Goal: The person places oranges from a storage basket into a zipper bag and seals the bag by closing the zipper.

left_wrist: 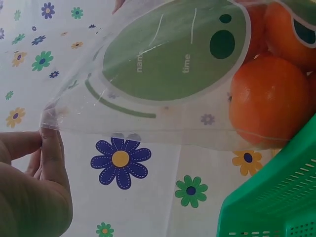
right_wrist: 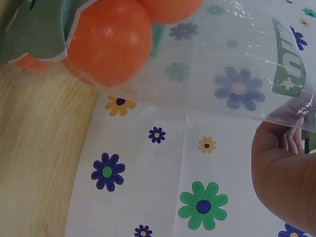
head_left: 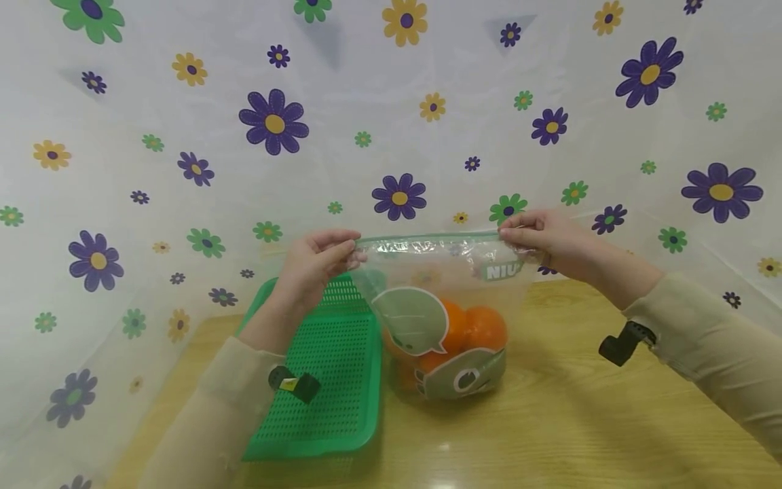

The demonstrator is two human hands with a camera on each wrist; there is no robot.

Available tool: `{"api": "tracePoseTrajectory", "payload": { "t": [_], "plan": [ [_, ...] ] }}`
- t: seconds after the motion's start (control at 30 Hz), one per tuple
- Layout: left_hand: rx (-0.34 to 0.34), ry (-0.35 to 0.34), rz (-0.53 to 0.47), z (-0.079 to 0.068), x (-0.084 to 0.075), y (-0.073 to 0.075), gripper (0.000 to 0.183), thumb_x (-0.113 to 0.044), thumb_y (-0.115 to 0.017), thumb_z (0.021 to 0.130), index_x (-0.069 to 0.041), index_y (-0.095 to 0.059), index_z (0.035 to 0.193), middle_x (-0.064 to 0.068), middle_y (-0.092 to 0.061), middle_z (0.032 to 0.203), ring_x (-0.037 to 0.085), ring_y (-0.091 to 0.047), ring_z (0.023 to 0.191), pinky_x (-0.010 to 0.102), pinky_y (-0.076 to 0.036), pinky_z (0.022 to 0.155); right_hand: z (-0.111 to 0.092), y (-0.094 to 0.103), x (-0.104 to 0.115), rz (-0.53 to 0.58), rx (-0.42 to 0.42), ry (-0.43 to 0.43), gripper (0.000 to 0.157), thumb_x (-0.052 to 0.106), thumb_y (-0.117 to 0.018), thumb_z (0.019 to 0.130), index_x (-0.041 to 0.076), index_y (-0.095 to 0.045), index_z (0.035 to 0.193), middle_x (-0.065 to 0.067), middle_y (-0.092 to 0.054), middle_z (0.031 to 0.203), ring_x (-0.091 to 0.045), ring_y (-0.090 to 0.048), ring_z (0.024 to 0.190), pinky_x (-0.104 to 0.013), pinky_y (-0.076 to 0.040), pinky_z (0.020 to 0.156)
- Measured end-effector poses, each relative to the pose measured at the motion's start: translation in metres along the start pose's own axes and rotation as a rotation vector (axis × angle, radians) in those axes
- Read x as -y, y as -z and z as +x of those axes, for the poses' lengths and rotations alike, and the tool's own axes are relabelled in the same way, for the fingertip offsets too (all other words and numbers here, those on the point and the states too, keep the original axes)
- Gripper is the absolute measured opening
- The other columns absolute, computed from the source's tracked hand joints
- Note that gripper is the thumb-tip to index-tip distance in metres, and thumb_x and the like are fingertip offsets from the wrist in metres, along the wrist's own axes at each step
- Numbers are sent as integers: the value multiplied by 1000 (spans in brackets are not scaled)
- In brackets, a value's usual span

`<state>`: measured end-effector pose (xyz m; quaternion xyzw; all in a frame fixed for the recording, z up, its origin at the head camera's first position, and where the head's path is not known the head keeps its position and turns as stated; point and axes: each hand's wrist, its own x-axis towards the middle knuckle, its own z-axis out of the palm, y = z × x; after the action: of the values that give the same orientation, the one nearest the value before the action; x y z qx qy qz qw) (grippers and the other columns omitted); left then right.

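Observation:
A clear zip bag with green printed patches stands upright on the table, several oranges gathered in its lower part. My left hand pinches the left end of its top edge between thumb and fingers. At the opposite top corner, my right hand pinches the green zip strip. The top edge is drawn straight between both hands. In the left wrist view, the bag's corner lies between the left thumb and fingers. The right wrist view has the right hand at the bag's printed end, its fingertips partly hidden.
Left of the bag, a green perforated plastic basket sits on the wooden table, partly behind my left forearm. A white sheet with printed flowers hangs behind and at the sides. A small black camera is strapped at each wrist.

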<state>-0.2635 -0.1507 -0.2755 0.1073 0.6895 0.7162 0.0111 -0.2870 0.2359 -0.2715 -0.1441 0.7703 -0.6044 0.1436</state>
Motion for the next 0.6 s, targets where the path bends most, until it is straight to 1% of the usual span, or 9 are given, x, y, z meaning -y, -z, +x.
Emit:
{"api": "tracePoseTrajectory", "payload": {
  "t": [0.03, 0.07, 0.13, 0.17, 0.27, 0.33, 0.4, 0.5, 0.6],
  "plan": [
    [2, 5, -26, 0, 1, 0, 17, 1, -56, 106, -2, -72, 114, -6, -76, 81, 5, -74, 76, 16, -61, 77, 0, 0, -1, 24, 5, -2, 15, 21, -59, 110, 11, -70, 113, 6, -70, 93, -8, -55, 78, -15, -53, 69],
    [4, 9, -44, -1, 2, 0, 19, 1, -56, 107, -7, -74, 109, -5, -76, 81, 5, -74, 76, 16, -61, 77, 0, 0, -2, 37, 9, -2, 15, 21, -58, 111, 14, -71, 110, 7, -71, 94, -8, -56, 80, -15, -54, 71],
    [4, 20, -81, -2, 2, 0, 26, 1, -56, 107, -14, -76, 101, -5, -77, 80, 5, -75, 75, 16, -60, 76, 0, 0, -5, 40, 9, -3, 16, 22, -57, 111, 17, -72, 107, 7, -73, 94, -8, -58, 80, -16, -54, 73],
    [7, 26, -98, -2, 2, 0, 29, 1, -56, 107, -16, -77, 98, -4, -77, 81, 5, -75, 75, 15, -60, 76, 0, 1, -6, 37, 7, -2, 18, 24, -57, 111, 18, -72, 106, 8, -74, 94, -8, -60, 81, -17, -55, 75],
    [4, 43, -136, -4, 2, 0, 33, 1, -55, 107, -18, -79, 94, -4, -78, 81, 5, -76, 75, 14, -60, 75, -1, 1, -12, 31, 2, 5, 21, 28, -55, 112, 21, -74, 106, 10, -76, 98, -8, -66, 89, -19, -58, 85],
    [-1, 63, -165, -6, 1, -1, 34, 1, -54, 108, -18, -79, 93, -4, -78, 81, 4, -76, 75, 14, -60, 74, -2, 1, -16, 53, 5, 7, 23, 30, -52, 112, 22, -73, 108, 11, -75, 102, -8, -68, 94, -20, -59, 90],
    [-8, 88, -192, -7, 1, -1, 35, 0, -54, 108, -18, -79, 92, -4, -78, 82, 4, -76, 76, 13, -60, 75, -4, 1, -19, 91, 10, 10, 23, 30, -49, 113, 22, -71, 110, 11, -74, 105, -8, -68, 97, -21, -58, 92],
    [-23, 126, -233, -9, 0, -1, 37, 0, -53, 109, -19, -80, 91, -3, -78, 83, 4, -76, 76, 13, -60, 75, -7, 0, -22, 144, 11, 11, 26, 28, -45, 114, 23, -70, 109, 11, -74, 103, -7, -69, 96, -21, -59, 91],
    [-32, 143, -259, -9, 1, -1, 38, -1, -52, 109, -18, -80, 90, -3, -78, 85, 5, -76, 77, 13, -60, 75, -10, 0, -23, 168, -15, 9, 31, 24, -47, 113, 23, -75, 100, 10, -76, 96, -7, -70, 88, -20, -60, 88]
  ]
}}
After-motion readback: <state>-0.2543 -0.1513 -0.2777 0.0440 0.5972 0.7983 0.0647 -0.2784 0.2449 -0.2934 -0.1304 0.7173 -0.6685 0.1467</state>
